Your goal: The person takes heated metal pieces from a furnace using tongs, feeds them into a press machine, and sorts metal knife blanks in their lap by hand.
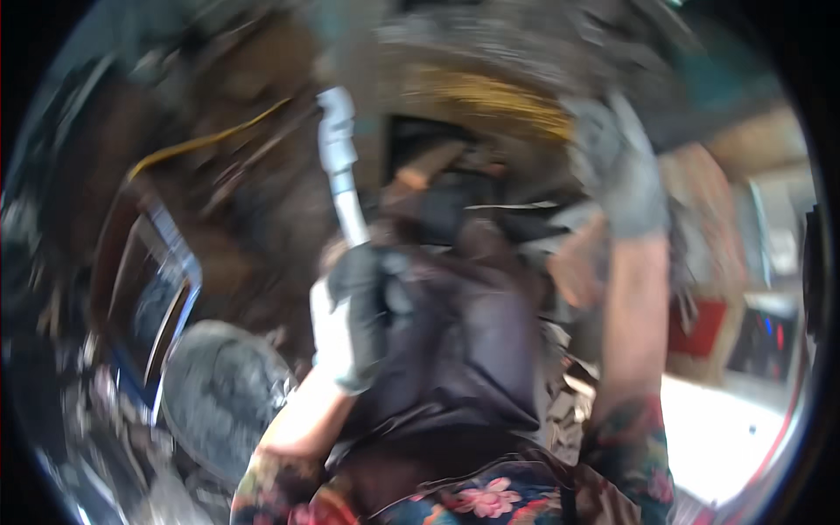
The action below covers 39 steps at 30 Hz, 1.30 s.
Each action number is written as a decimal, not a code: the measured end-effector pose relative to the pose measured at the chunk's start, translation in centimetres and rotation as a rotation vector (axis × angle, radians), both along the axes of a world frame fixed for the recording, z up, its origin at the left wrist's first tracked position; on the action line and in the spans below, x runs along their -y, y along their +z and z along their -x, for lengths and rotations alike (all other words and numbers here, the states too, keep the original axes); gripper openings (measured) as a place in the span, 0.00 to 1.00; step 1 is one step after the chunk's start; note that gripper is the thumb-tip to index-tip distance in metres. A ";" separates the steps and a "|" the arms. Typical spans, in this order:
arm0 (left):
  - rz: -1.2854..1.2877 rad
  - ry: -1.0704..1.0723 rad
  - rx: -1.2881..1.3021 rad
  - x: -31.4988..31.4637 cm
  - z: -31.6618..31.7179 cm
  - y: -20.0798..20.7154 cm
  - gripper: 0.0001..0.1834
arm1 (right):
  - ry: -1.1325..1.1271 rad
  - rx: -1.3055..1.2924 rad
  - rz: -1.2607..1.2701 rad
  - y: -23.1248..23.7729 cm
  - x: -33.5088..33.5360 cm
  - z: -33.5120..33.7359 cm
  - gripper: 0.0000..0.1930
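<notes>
My left hand (pixel 348 319), in a dark and white work glove, is closed round the lower end of a long pale tool with a broader head (pixel 337 131). The tool points up and away from me; blur hides its exact kind. My right hand (pixel 619 171), in a grey glove, is stretched far forward at the right. It is beside a bundle of yellow, brass-coloured strands (pixel 499 101); I cannot tell whether it touches them. Motion smears its fingers. A dark purple apron (pixel 446 324) covers my lap between the arms.
At the left stand a round grey pan-like thing (pixel 223 394) and an angled metal frame (pixel 171 241). A yellow cord (pixel 206 144) lies behind them. Scrap pieces (pixel 569 398) are heaped by my right forearm. A red block (pixel 697 328) is farther right.
</notes>
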<state>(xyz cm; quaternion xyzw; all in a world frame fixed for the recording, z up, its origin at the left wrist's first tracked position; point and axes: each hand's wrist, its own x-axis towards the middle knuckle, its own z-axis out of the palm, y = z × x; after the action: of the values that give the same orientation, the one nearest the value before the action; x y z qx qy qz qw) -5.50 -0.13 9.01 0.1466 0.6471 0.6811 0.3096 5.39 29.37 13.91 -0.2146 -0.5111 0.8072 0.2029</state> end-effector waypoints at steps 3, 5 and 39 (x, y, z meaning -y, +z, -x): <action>0.031 0.048 0.099 1.2 0.4 -0.2 0.23 | -0.129 -0.060 0.101 -4.3 2.1 -7.9 0.20; -0.213 0.200 0.317 2.8 0.7 -1.8 0.23 | -0.354 0.074 0.197 -5.3 4.7 -9.7 0.18; -0.087 -0.566 -0.875 -2.2 -3.5 -8.4 0.14 | -0.388 0.052 -0.263 1.5 -0.1 -2.3 0.24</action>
<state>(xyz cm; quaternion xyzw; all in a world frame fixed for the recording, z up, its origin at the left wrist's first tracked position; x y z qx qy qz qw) -2.01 2.03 0.62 0.5994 0.6220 0.4722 0.1756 7.72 29.48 15.39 -0.3013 -0.5661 0.6738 0.3671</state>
